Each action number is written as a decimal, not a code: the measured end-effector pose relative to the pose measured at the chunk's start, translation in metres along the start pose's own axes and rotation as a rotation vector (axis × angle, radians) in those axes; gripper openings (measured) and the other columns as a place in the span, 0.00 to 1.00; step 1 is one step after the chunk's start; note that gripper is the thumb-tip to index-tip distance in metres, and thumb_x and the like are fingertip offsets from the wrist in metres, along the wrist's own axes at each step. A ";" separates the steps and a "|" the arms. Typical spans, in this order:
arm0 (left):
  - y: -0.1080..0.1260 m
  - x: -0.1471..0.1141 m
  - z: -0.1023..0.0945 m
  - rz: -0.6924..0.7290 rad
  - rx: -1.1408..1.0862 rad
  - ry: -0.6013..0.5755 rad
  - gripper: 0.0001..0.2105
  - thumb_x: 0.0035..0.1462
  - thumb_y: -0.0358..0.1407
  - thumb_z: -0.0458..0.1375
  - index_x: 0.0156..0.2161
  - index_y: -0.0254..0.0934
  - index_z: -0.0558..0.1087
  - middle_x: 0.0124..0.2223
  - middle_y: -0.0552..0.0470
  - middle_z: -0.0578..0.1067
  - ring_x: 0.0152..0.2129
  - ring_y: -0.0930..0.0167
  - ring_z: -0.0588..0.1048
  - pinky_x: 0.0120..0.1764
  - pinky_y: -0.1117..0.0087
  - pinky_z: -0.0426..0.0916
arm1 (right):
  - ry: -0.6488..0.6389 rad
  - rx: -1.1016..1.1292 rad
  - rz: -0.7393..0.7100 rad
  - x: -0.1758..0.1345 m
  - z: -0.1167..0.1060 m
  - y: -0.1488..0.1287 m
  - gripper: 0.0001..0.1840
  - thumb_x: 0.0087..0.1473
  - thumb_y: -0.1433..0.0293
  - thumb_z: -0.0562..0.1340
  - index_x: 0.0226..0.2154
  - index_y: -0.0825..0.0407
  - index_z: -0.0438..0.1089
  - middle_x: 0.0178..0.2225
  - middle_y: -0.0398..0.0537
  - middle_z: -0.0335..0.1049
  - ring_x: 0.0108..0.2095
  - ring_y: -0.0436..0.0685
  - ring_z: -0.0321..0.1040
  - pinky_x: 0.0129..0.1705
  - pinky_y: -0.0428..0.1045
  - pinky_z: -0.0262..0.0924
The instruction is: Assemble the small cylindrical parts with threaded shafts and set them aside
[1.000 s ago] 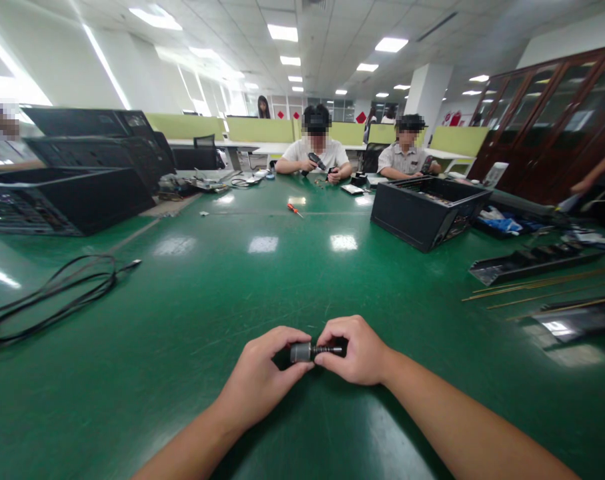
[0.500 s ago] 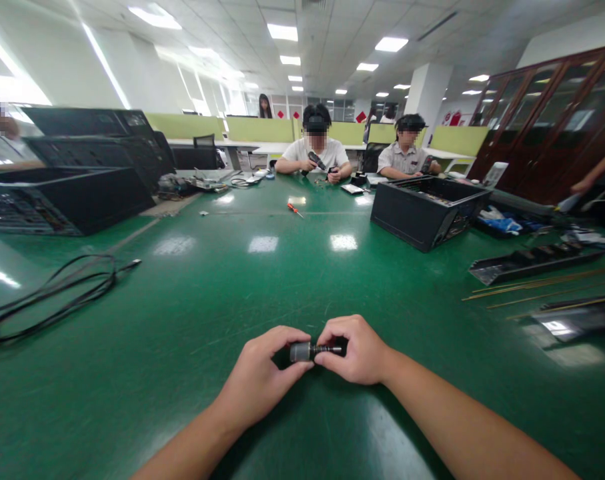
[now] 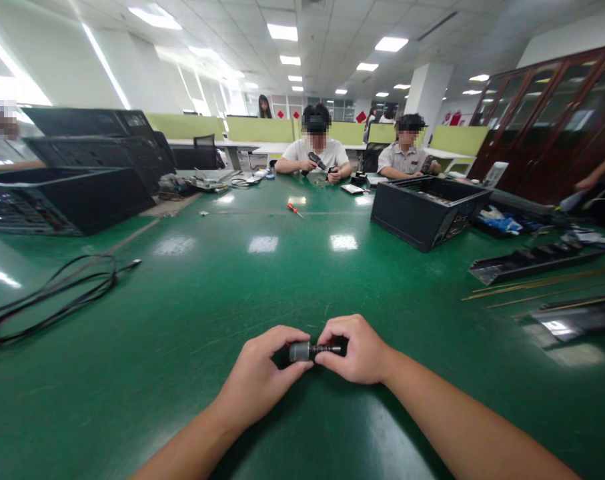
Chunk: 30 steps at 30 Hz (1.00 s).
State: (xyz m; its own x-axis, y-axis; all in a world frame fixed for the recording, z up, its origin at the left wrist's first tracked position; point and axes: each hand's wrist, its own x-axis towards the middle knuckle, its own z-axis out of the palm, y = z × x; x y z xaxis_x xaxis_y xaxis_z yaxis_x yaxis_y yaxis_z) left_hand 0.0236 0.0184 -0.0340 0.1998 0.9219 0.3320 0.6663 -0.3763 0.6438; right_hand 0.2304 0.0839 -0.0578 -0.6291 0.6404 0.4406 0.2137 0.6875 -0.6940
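Low over the near part of the green tabletop (image 3: pixel 202 393), a small motor-like part (image 3: pixel 300 351) lies level between my two hands. Its body is a grey cylinder, and a thin dark shaft (image 3: pixel 328 349) with spiral ridges points right. My left hand (image 3: pixel 262 373) pinches the cylinder between thumb and fingertips. The thumb and index finger of my right hand (image 3: pixel 355 350) close around the shaft near where it leaves the body. The fingers partly cover the part, and the other fingers of both hands are mostly hidden.
Black cables (image 3: pixel 82 280) lie at left, near open computer cases (image 3: pixel 117 203). A red screwdriver (image 3: pixel 295 210) rests mid-table. Another black case (image 3: pixel 407 213), a dark metal channel (image 3: pixel 527 263) and thin rods (image 3: pixel 532 283) lie at right. Two people (image 3: pixel 313 157) sit opposite, one holding a power drill.
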 end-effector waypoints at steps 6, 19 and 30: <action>0.000 0.000 0.000 0.006 -0.009 0.002 0.09 0.53 0.33 0.64 0.41 0.43 0.76 0.37 0.56 0.79 0.35 0.71 0.77 0.39 0.72 0.70 | 0.009 0.012 0.020 -0.001 0.000 -0.002 0.05 0.48 0.68 0.68 0.27 0.52 0.72 0.25 0.43 0.72 0.26 0.51 0.67 0.30 0.45 0.58; -0.001 -0.002 0.000 -0.001 0.001 0.008 0.10 0.53 0.33 0.65 0.42 0.43 0.76 0.37 0.56 0.79 0.35 0.71 0.77 0.39 0.72 0.70 | 0.015 0.016 0.011 0.000 0.000 0.000 0.05 0.48 0.69 0.68 0.26 0.52 0.72 0.25 0.42 0.72 0.26 0.51 0.67 0.30 0.45 0.58; 0.000 0.000 0.000 0.009 0.013 0.008 0.09 0.53 0.33 0.64 0.41 0.42 0.76 0.38 0.54 0.80 0.35 0.70 0.78 0.39 0.71 0.71 | 0.012 0.004 0.012 0.000 -0.001 0.001 0.05 0.48 0.68 0.68 0.27 0.52 0.72 0.25 0.43 0.71 0.26 0.51 0.67 0.30 0.45 0.58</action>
State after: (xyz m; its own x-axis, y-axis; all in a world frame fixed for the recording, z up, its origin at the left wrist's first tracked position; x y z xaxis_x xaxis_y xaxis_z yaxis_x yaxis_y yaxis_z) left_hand 0.0232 0.0183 -0.0340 0.2002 0.9175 0.3437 0.6734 -0.3837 0.6319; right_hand 0.2310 0.0849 -0.0581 -0.6178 0.6526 0.4387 0.2184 0.6783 -0.7015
